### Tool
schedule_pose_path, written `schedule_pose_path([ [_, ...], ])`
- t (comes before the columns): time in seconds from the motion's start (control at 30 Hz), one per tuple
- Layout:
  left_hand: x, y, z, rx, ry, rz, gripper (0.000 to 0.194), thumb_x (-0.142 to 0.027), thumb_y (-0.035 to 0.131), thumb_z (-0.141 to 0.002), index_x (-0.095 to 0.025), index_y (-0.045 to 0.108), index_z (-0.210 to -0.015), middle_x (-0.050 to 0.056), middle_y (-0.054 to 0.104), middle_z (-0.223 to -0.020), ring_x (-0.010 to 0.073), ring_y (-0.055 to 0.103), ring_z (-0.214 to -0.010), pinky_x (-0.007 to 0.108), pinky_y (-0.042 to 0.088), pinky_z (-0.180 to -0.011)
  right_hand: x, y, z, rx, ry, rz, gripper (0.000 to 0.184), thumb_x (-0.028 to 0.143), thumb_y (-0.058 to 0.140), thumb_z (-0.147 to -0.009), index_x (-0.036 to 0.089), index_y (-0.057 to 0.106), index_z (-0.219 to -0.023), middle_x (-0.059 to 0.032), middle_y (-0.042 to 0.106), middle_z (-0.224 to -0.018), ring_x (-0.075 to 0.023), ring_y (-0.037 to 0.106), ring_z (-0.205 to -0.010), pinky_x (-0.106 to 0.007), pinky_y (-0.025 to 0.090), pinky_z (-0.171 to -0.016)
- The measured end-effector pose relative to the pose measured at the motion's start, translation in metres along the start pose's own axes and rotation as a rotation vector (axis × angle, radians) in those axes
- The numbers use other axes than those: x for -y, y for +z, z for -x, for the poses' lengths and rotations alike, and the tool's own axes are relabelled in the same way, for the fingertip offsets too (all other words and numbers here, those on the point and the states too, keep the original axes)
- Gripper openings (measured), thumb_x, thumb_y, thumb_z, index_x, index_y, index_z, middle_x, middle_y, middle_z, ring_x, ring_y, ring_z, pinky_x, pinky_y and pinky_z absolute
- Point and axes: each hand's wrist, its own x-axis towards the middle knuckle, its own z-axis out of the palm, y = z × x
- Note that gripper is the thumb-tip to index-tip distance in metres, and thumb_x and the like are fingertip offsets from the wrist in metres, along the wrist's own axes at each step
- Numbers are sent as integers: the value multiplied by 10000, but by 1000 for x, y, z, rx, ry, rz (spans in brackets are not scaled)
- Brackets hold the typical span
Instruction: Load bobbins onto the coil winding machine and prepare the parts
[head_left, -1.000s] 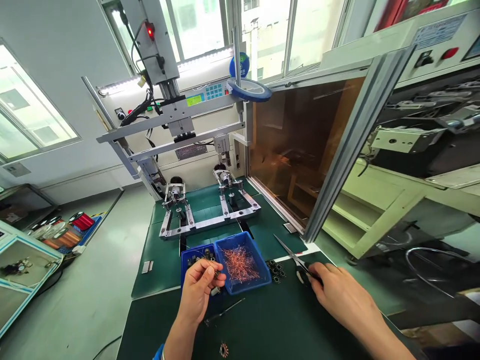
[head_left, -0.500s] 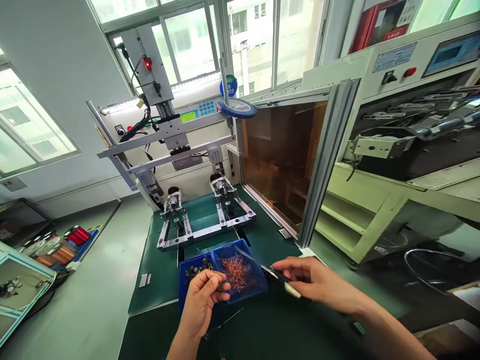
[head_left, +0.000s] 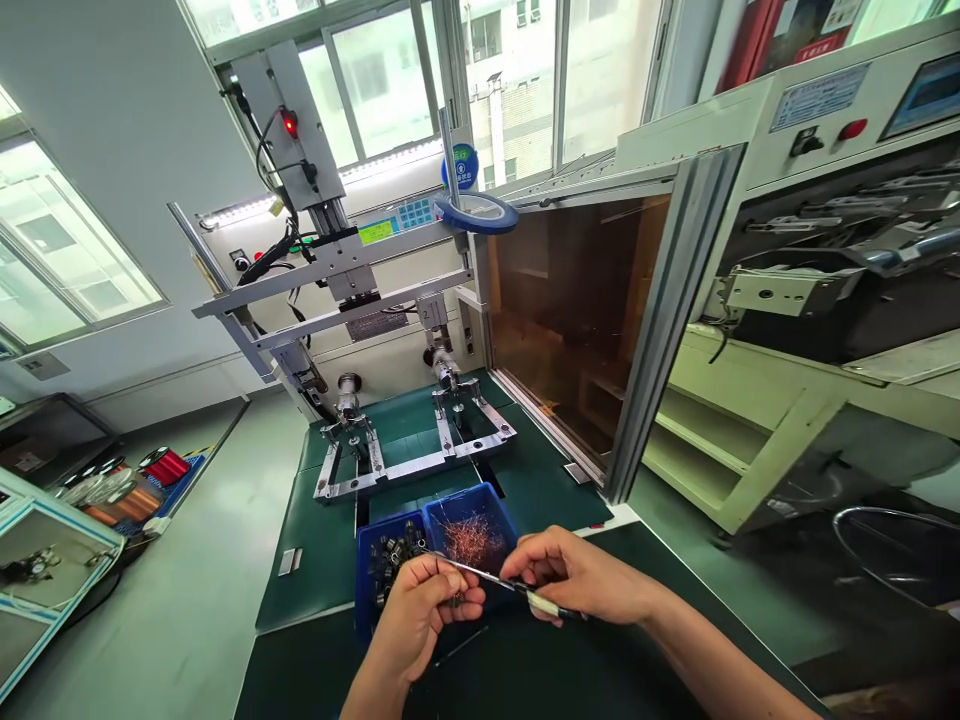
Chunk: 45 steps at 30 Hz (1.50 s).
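My left hand (head_left: 427,618) is closed in a pinch on a small dark part that is mostly hidden by the fingers. My right hand (head_left: 581,578) grips scissors (head_left: 480,576) whose thin blades point left and meet the left fingertips. Both hands hover over the near edge of a blue bin (head_left: 501,515) divided in two: the right half holds copper wire scraps (head_left: 471,537), the left half several small dark wound parts (head_left: 394,555).
A winding machine (head_left: 360,300) with two metal fixtures (head_left: 420,440) stands behind the bin on the green mat (head_left: 330,540). An open cabinet with an amber panel (head_left: 577,310) is on the right. A blue tape roll (head_left: 477,212) hangs above. Wire spools (head_left: 135,480) lie far left.
My right hand picked the scissors up from the table at the right and carried them left to my left hand. The left hand stayed by the bin.
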Motion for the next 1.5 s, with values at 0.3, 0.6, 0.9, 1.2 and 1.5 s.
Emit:
schedule_pose_path([
  [0.3, -1, 10, -3, -6, -50, -63, 320, -293, 895, -585, -106, 655, -685, 126, 714, -817, 193, 671, -700, 277, 560, -671, -3, -4, 10, -45, 10, 44, 270, 163, 664, -649, 129, 749, -903, 27, 571, -708, -61, 544, -527, -215, 434, -520],
  [0.6, 1, 14, -5, -15, -71, -79, 350, -305, 920, -547, -96, 666, -667, 130, 711, -789, 186, 666, -675, 262, 560, -646, -7, -3, 13, -57, 29, 18, 269, 179, 685, -636, 135, 749, -893, 34, 557, -689, -59, 525, -529, -210, 438, -515],
  [0.9, 3, 10, -6, 14, -54, -71, 307, -288, 886, -606, -112, 639, -655, 123, 703, -824, 190, 663, -714, 271, 555, -678, 0, 3, 19, -61, 111, -9, 270, 263, 651, -670, 128, 674, -902, 12, 626, -683, -58, 542, -491, -159, 345, -387],
  [1.2, -33, -51, 47, -151, 318, -386, 400, -540, 805, -754, -155, 710, -703, 108, 661, -944, 257, 635, -869, 309, 557, -756, -25, -10, 49, -541, 103, 304, 425, 479, 507, -844, 176, 588, -1130, -31, 586, -830, -178, 649, -695, -280, 485, -491],
  [1.5, -7, -173, 83, -601, 400, -981, 533, -723, 650, -763, -203, 743, -836, 104, 712, -942, 356, 630, -948, 435, 496, -868, -46, 15, 35, -736, 133, 1077, 389, 227, 331, -916, 132, 680, -1061, -170, 648, -1071, -311, 635, -1058, -469, 528, -896],
])
